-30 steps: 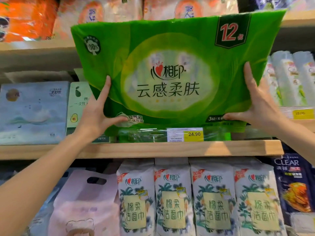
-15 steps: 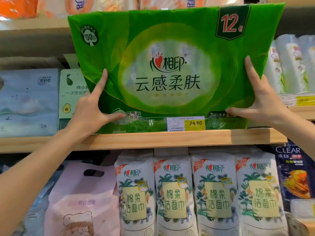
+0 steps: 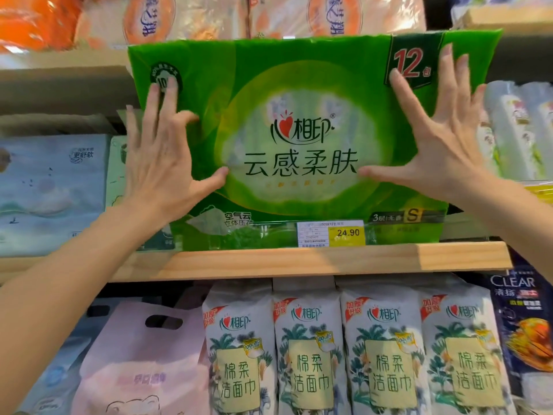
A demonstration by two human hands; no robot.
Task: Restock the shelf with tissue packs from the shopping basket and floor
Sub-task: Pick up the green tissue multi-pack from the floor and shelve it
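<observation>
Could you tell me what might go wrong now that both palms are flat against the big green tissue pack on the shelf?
1. The green tissue pack stands upright at the wooden shelf edge; neither the left hand nor the right hand grips it, so it might tip forward.
2. Its top reaches the shelf above and could catch when pushed.
3. Its base sits behind the price tag, which pushing might dislodge.

Two bare forearms, sleeveless in view; left hand (image 3: pixel 161 163) and right hand (image 3: pixel 440 145) ungloved, ringless.
</observation>
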